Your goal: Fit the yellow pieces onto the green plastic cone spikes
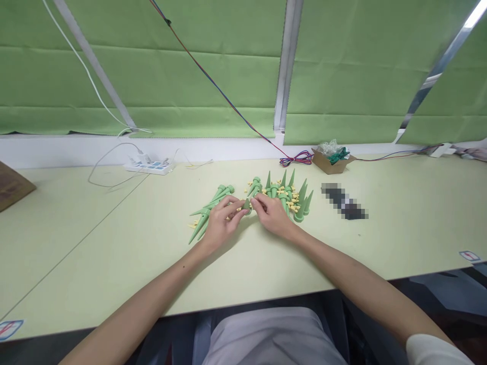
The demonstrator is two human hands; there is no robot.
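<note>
Tbl [236, 276] below, grn piece [247, 204] (pinched) btwn LH [223, 221] & RH [274, 216].

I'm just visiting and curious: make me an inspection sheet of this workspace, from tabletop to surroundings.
Surface: pale table, a seam crossing its left part.
Work pieces: green spikes on both sides of the hands; small yellow pieces among them.
Clutter: small open box holding clear plastic and something green; pixelated dark item nearer.
Fingers: left hand holds one spike; right hand meets it, its own grip too small to tell.
Cables: red-and-blue cable, coiled beside the box; white power strip at back left.
Surroundings: green blinds behind.
</note>
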